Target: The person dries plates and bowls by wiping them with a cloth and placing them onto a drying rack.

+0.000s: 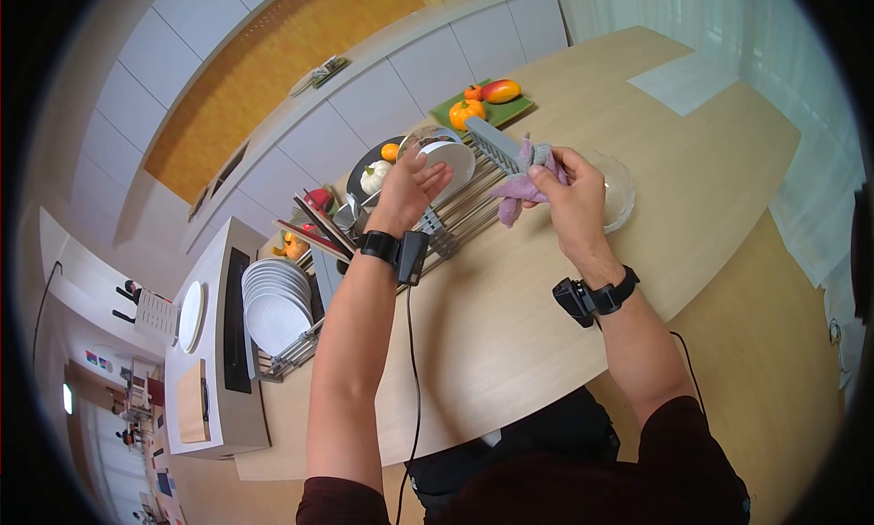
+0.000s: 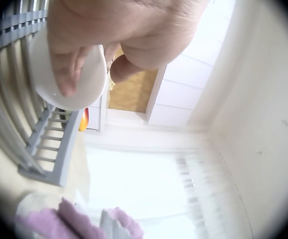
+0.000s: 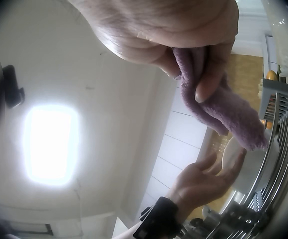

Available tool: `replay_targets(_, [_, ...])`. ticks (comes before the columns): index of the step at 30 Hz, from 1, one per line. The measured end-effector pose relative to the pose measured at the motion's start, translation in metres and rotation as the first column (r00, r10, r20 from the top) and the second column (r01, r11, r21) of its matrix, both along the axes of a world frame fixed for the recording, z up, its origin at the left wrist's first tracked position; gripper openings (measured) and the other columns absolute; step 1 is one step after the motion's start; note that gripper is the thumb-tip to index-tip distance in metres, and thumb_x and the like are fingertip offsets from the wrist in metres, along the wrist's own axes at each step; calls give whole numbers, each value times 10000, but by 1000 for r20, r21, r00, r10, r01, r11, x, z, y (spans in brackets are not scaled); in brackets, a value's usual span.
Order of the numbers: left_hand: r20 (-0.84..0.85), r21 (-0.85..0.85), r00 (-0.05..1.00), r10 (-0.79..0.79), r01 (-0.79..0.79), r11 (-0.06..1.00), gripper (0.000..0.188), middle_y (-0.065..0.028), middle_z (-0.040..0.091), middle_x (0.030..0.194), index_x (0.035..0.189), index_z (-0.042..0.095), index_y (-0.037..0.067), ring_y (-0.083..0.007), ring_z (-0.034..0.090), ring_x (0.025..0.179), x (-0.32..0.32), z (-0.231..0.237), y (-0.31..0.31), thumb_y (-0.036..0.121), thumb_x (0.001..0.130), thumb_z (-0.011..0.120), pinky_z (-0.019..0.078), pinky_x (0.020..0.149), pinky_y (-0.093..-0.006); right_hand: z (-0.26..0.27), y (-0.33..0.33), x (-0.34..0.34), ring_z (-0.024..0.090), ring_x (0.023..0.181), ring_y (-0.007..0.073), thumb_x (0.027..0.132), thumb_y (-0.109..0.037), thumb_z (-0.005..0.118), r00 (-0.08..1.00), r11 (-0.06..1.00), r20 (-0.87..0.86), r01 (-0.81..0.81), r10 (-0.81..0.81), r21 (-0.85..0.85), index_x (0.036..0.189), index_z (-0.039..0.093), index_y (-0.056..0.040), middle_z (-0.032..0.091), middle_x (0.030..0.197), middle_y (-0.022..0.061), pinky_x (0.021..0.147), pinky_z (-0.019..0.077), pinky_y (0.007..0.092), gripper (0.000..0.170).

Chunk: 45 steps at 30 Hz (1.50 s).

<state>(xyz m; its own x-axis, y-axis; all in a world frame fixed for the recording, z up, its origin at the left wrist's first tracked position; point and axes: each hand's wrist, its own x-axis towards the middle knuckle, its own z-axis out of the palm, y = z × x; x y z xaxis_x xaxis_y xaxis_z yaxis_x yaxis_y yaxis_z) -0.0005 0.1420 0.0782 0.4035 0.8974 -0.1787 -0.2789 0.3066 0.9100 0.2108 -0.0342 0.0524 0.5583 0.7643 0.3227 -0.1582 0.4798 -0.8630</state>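
Observation:
In the head view my left hand [image 1: 407, 195] is at the dish rack, palm turned up. Its fingers are extended and overlap a white bowl [image 1: 452, 168] that stands tilted on the rack. The left wrist view has the fingers across the bowl [image 2: 86, 84], with the thumb off to one side. My right hand [image 1: 580, 200] grips a bunched purple cloth [image 1: 519, 190] with a grey part, to the right of the rack. Seen from the right wrist, the cloth [image 3: 233, 114] hangs from between thumb and fingers, over the view of the bowl.
The metal dish rack [image 1: 473, 202] with grey ends spans the table, holding white plates [image 1: 278, 311] at its left. Behind it are a dark plate with a white pumpkin [image 1: 374, 176] and a green tray [image 1: 510, 111] with fruit. A clear glass bowl [image 1: 621, 195] sits beside my right hand.

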Motion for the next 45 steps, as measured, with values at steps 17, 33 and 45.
replay_targets(17, [-182,95,977,113,-97,991,580,-266,615,1334,1668,253,120,-349,696,1187,-5,5,-19,101,1120,440,611,1037,-454,-2,1,0,727,766,149,938,-43,720,1000,1000,14,-14,14,2,1169,694,122,742,988,136,631,628,292,285])
replay_targets(33, [-292,226,904,313,-253,941,660,-195,723,1115,1657,325,102,-278,766,884,-4,7,-32,45,1051,581,647,777,-373,-2,1,-1,728,795,153,945,-44,715,1000,1000,18,-15,15,3,1185,690,123,739,1008,137,644,645,295,295])
replay_targets(45, [-278,300,888,367,-282,911,639,-170,716,1155,1601,405,-8,-256,766,975,-9,-6,-27,-5,1000,621,623,796,-333,-1,1,0,728,776,149,946,-40,715,1000,1000,16,-11,11,0,1178,692,120,741,989,130,638,631,294,282])
